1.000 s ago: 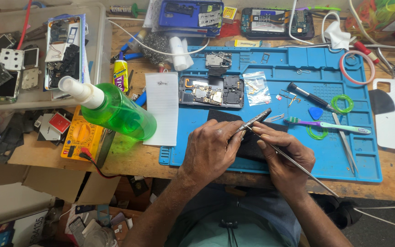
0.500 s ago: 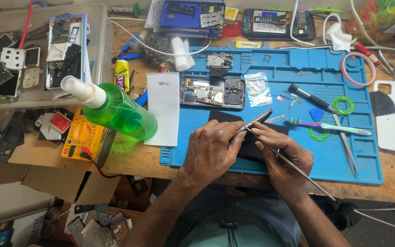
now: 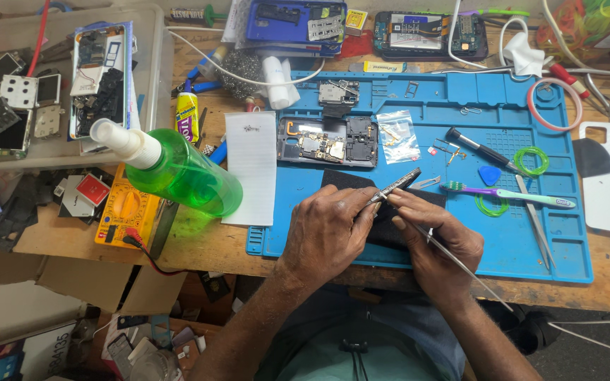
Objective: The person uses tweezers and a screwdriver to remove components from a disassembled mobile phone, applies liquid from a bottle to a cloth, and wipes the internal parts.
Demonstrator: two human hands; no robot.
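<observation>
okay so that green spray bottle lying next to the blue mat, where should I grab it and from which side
Probably grip the green bottle around its wide body, coming from above. It lies tilted on its side, white nozzle pointing up-left toward the clear bin, so the body's upper side is open. The nozzle neck is narrow, and the yellow meter crowds it below.

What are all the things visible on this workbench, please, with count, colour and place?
repair mat: one, blue, centre-right
opened phone: one, dark, on the mat
spray bottle: one, green, lying left of the mat
multimeter: one, yellow, under the bottle
toothbrush: one, purple and white, on the mat
tweezers: one, metal, held by the left hand
thin metal tool: one, in the right hand
left hand: on the mat's front
right hand: beside it
</observation>
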